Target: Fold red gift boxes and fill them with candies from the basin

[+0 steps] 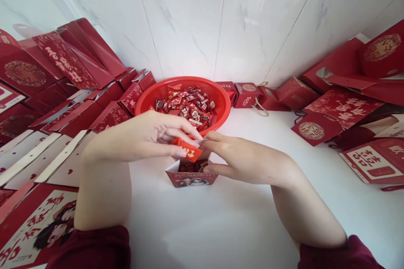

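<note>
A small red box (192, 180) with cartoon figures on its front stands open-topped on the white table, with wrapped sweets (189, 168) visible inside. Just above its opening, my left hand (151, 134) pinches a bright red candy packet (190, 151) with pale lettering, between thumb and fingers. My right hand (240, 157) grips the box at its right side, the thumb near the front rim and the fingers bent over the back edge. Behind both hands is a red plastic basket (224, 111) holding many wrapped sweets (194, 105); my left fingers hide part of its near rim.
Stacks of red gift boxes (78, 63) crowd the left side, with white flaps (57, 155) standing up nearer to me. Small red boxes (248, 94) line the tiled wall (189, 21), one with a string loop (261, 107). More red boxes (344, 105) lie at the right.
</note>
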The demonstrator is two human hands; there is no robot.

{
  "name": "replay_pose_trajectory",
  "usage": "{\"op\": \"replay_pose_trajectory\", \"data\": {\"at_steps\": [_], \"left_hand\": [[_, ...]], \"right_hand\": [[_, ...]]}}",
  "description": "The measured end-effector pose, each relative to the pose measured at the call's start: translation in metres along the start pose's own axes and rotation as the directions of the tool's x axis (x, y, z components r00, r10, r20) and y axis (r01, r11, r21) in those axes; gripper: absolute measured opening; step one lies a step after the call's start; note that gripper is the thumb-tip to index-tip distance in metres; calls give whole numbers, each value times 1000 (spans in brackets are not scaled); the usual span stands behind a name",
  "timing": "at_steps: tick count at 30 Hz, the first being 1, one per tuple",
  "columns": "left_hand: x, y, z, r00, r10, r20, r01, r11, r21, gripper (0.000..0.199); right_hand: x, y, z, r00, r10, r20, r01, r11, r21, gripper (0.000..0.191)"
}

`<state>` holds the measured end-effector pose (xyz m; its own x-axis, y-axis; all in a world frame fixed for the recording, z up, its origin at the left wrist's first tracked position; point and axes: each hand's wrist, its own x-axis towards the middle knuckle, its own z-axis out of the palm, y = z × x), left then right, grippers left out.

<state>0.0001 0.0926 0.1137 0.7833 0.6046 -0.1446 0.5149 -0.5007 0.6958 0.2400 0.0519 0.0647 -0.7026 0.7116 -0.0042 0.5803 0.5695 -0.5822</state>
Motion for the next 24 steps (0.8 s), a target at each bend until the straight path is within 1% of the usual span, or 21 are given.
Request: {"op": "replay_pose_trajectory", "data": {"at_steps": [1,2,3,5,9,12,17,21,24], "left_hand": [[0,2,1,998,31,56,-34,998,56,32],[1,2,3,995,55,86,-65,991,116,33],[1,2,4,993,68,97,-84,982,171,34],[2,1,6,994,65,91,-85,966,243,36],[1,-2,10,996,27,91,-51,960,276,38],[1,0,13,996,12,93,-41,946,322,33],[0,3,18,997,6,82,-39,914,405,28],[0,3,20,997,-2,81,-34,901,433,25],[0,3,20,997,4,81,-39,901,431,27]], "right_hand": [[0,0,0,1000,6,3,-6,1000,-6,19],[0,0,1,1000,14,9,-14,1000,-13,19],[0,0,1,1000,22,16,-21,1000,-18,19],[0,0,1,999,29,20,-29,999,-21,18],[0,-1,0,999,18,27,-18,1000,-12,18],[0,-1,0,1000,10,21,-10,1000,4,19],[0,0,1,1000,-3,21,2,1000,14,18],[0,0,1,1000,-4,13,4,1000,15,19],[0,-1,1,1000,10,23,-11,1000,2,20]]}}
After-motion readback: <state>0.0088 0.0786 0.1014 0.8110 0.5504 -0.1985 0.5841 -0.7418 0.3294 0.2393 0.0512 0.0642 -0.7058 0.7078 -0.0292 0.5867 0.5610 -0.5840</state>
